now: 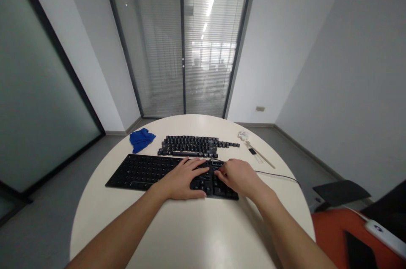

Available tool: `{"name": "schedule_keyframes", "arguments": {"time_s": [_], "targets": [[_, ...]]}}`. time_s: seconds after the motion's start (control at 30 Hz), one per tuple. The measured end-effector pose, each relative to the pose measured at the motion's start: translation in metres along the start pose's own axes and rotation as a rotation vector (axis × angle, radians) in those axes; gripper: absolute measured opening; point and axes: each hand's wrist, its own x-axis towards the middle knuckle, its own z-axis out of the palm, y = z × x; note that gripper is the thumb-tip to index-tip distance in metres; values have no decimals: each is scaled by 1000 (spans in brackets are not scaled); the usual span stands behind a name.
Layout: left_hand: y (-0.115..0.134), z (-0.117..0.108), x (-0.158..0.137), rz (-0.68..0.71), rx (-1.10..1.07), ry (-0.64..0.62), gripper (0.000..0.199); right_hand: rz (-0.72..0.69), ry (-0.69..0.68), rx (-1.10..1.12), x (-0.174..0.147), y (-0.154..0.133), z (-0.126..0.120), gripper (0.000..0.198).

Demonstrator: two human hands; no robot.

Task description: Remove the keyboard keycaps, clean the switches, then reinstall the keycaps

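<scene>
A black keyboard (139,171) lies on the round table, and its left and middle parts look stripped of keycaps. My left hand (184,178) rests over its right-middle part with the fingers spread flat. At the number-pad end, my right hand (237,176) is curled, thumb and fingers drawn together against the keys. Whatever the right fingertips hold, if anything, is hidden. Behind the keyboard, loose black keycaps (190,144) stand in rows laid out like a keyboard, with a short line of them running to the right.
On the pale round table (190,235), a blue cloth (141,139) lies at the left. To the right are crumpled white tissue (243,135), a thin wooden stick (264,158) and a wire puller (253,151). A cable (279,175) crosses the right edge. A red chair (333,231) stands beside.
</scene>
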Motion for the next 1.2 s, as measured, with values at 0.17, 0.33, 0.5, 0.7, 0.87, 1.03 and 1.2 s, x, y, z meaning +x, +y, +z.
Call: {"name": "schedule_keyframes", "arguments": {"time_s": [0.17,0.33,0.5,0.7,0.87,1.03,1.2], "targets": [[-1,1,-1,0,-9,3,82,19,121,251,18,23,24,46],[-2,1,-1,6,-29,16,81,138,373,373,34,54,50,35],[-2,1,-1,5,-28,12,80,115,373,330,49,78,83,53],[-1,0,-1,4,-19,6,81,145,261,367,56,83,107,60],[0,-1,-1,0,-22,-4,81,143,267,360,57,85,109,57],[-1,0,-1,3,-23,5,80,122,331,312,59,85,103,52],[-1,0,-1,5,-26,4,81,123,364,346,60,88,96,35]]}}
